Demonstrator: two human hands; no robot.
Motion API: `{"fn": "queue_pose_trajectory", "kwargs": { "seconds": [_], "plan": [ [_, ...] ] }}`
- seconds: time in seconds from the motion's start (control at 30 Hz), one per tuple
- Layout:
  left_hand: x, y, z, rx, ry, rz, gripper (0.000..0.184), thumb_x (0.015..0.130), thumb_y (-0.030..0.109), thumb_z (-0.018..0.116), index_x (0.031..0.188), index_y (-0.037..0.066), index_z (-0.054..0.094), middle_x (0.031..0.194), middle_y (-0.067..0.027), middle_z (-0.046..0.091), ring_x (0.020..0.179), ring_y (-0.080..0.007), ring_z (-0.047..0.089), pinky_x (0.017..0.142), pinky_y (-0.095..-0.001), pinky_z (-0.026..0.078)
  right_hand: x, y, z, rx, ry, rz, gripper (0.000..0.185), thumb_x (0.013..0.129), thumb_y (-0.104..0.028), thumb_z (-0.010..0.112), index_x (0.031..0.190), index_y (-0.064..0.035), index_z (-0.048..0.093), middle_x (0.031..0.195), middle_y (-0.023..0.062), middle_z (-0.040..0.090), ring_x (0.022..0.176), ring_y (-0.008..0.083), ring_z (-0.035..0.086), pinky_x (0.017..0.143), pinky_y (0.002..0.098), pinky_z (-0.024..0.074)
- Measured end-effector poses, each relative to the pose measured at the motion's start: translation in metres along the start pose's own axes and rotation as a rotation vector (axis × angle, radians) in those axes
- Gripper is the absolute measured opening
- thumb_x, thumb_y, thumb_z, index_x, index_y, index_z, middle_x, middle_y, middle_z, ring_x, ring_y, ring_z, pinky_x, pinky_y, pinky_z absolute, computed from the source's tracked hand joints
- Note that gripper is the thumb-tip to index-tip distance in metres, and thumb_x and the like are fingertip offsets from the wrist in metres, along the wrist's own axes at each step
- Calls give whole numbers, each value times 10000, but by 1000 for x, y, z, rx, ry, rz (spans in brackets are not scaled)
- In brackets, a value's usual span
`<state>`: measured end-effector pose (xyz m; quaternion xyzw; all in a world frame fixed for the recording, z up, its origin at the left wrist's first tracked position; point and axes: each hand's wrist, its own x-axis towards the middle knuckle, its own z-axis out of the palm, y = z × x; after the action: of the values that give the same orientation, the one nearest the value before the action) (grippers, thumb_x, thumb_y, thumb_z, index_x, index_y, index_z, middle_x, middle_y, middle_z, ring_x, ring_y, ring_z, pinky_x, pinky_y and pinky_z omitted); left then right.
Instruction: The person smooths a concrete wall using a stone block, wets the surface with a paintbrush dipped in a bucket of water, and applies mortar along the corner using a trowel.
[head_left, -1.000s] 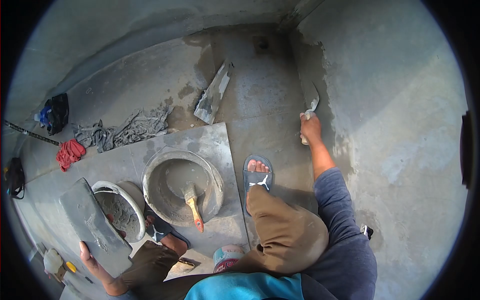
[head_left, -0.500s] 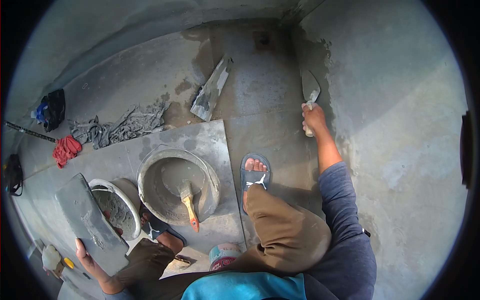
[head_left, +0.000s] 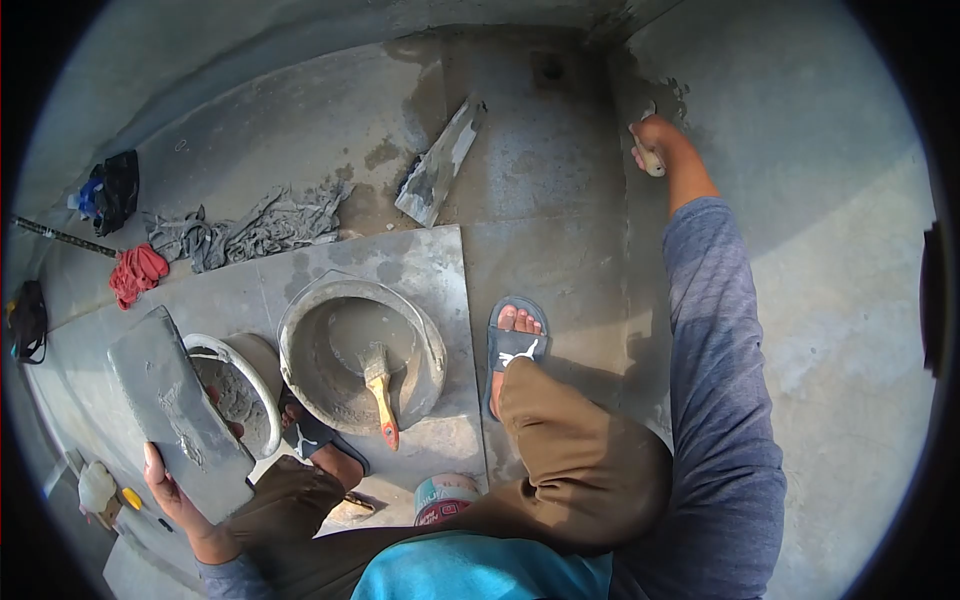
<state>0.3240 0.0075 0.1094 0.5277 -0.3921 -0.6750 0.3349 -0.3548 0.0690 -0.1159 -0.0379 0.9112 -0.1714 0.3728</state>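
My right hand (head_left: 665, 142), at the far right by the base of the wall, is closed around the handle of a trowel (head_left: 652, 162). Most of the blade is hidden behind the hand. At the lower left, my left hand (head_left: 175, 492) grips the edge of a grey rectangular mortar board (head_left: 150, 375) with smears of mortar on top; some fingers are underneath, out of sight. Partly behind that board stands a bucket (head_left: 262, 385) of grey mortar. Beside it a larger bucket (head_left: 435, 375) holds grey liquid and a paintbrush (head_left: 381, 395) with a wooden handle.
A mortar-stained straight piece (head_left: 440, 165) lies on the floor ahead. Crumpled grey cloth (head_left: 265, 228), a red cloth (head_left: 138, 273) and a black bag (head_left: 117, 190) are at the left. A labelled tub (head_left: 445, 495) stands near my legs. The wall (head_left: 830, 300) rises on the right.
My right hand has moved up and to the right with the trowel, reaching farther along the wall, and the blade has turned mostly out of sight. The left hand still holds the mortar board.
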Motion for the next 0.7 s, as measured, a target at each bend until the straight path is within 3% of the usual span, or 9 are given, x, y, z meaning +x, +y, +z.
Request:
{"fn": "queue_pose_trajectory", "kwargs": {
  "seconds": [0.1,0.17,0.27,0.4,0.57,0.63,0.7],
  "plan": [
    [-8,6,1,-54,83,27,629,999,427,332,1440,-22,335,1297,-290,536,926,-360,680,727,-415,602,-4,13,-2,22,-44,68,347,981,-257,518,1203,8,487,848,176,598,588,277,594,467,444,493],
    [-14,11,-3,-64,-76,36,658,999,447,371,1450,-31,334,1319,-284,532,953,-332,686,691,-373,614,-26,27,-1,-68,-71,125,274,978,-276,545,1107,-36,517,847,140,601,656,240,597,509,396,508],
    [-29,18,-3,-128,-23,24,694,990,456,367,1464,-43,279,1345,-316,480,926,-365,680,642,-383,621,-42,62,6,-60,-72,182,267,977,-273,546,1096,-36,522,844,151,607,647,247,596,505,397,509],
    [-42,22,-11,-190,21,26,723,984,471,357,1475,-46,233,1361,-335,444,912,-379,672,614,-381,624,-94,123,8,-92,-90,139,276,972,-261,552,1039,5,525,736,148,591,497,249,560,420,409,475],
    [-45,20,-34,-204,16,21,732,985,476,356,1477,-49,220,1367,-335,435,938,-366,666,621,-385,628,-152,187,4,-459,-98,72,256,966,-226,529,1069,8,535,723,126,581,483,229,554,406,384,477],
    [-39,15,-43,-255,-116,6,694,1004,425,380,1506,-12,183,1443,-337,345,1042,-424,634,690,-441,634,-198,158,5,-99,18,3,245,962,-213,507,1091,-8,538,743,99,568,507,204,555,414,358,482],
    [-33,11,-37,-217,-117,-10,693,1004,427,377,1505,-13,189,1439,-336,353,1031,-414,642,688,-432,633,-176,134,6,-39,29,-98,268,956,-219,498,1139,-26,531,787,85,560,533,181,557,438,341,502]
  ]
}}
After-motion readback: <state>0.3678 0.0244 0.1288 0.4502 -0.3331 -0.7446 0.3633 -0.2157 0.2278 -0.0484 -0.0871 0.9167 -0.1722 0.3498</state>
